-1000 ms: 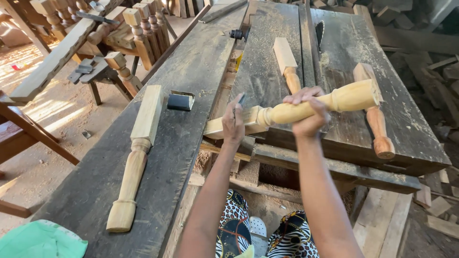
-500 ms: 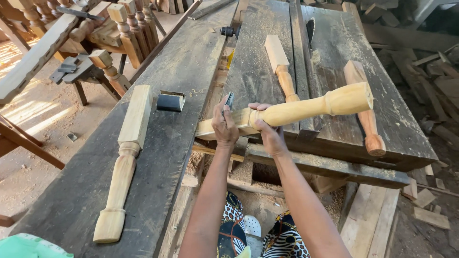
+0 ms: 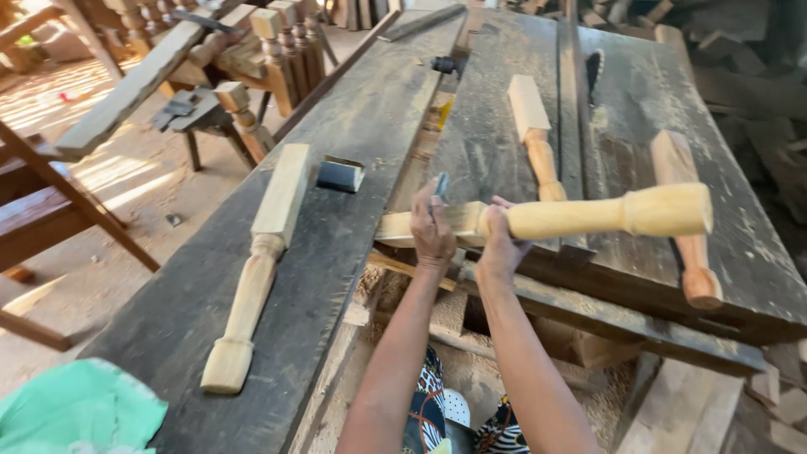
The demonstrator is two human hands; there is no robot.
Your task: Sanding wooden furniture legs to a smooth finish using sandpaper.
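- Your dark plank workbench [image 3: 353,244] fills the view, its boards running away from you, gritty with sawdust.
- Off to your left, a stack of turned legs [image 3: 261,50] rests on a low stand over the dusty floor.
- Up in the air, the turned leg [image 3: 580,217] you're working lies roughly level across the gap between the planks, its thick round end pointing right and its square end left.
- On the left plank, a second leg [image 3: 256,261] lies flat, square end away from you.
- On the right planks, a third leg [image 3: 535,139] and a fourth leg [image 3: 685,214] lie lengthwise, both partly behind the lifted one.
- Your right hand [image 3: 502,244] is wrapped tight round the lifted leg where square meets round.
- Your left hand [image 3: 432,231] pinches a small dark tool [image 3: 440,187] and rests against the square end.
- A small dark block [image 3: 340,175] sits just beside the second leg's square end.
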